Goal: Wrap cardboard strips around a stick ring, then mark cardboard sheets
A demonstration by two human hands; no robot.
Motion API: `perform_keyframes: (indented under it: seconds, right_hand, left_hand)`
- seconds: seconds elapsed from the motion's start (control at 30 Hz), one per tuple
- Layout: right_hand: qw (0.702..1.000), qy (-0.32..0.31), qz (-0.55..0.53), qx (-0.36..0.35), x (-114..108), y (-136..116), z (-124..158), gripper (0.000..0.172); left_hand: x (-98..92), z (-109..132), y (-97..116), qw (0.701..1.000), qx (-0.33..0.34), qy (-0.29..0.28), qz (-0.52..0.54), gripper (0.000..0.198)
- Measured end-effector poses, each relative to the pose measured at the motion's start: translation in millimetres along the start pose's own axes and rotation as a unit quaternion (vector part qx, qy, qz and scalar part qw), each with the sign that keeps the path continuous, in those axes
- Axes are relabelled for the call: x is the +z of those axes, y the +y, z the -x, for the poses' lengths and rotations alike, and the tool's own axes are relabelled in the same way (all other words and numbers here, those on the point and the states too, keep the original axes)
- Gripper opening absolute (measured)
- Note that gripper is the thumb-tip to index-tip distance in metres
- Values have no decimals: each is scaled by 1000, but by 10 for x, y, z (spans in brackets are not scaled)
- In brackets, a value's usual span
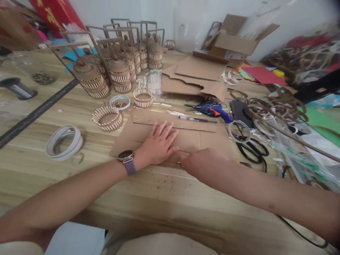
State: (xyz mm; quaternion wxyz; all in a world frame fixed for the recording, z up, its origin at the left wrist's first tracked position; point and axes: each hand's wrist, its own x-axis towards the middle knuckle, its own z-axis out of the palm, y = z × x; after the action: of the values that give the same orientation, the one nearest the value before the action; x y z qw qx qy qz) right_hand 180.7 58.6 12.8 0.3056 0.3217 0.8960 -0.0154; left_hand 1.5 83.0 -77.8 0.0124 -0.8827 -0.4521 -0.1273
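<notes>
Touching cardboard [188,139], left hand [160,144] splayed, right hand [200,163] curled — contents unclear

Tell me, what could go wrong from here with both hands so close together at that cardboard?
The left hand lies flat on the cardboard sheet, its thumb close to the right hand. Whatever the right hand may hold is hidden; if it is sharp, a slip might nick the thumb.

If the sheet shifts, it might nudge the small round basket near its left edge, or carry along the loose cardboard strip on top.
</notes>
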Motion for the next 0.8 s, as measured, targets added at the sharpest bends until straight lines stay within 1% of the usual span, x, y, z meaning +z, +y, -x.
perform_keyframes:
  seconds: [0.13,0.27,0.5,0.8]
  right_hand:
    - [1000,8,8,1,62,26,26,34]
    - [999,-20,-3,31,97,63,83,33]
    - [998,-39,-10,47,103,104,213,32]
    - [999,-27,4,37,111,112,235,36]
  left_hand:
    - [3,4,1,1000,-1,-7,-2,64]
    - [-5,0,5,1000,-2,-8,4,63]
    - [-21,1,1,1000,1,-7,13,63]
    - [-1,3,-8,1000,0,-6,11,63]
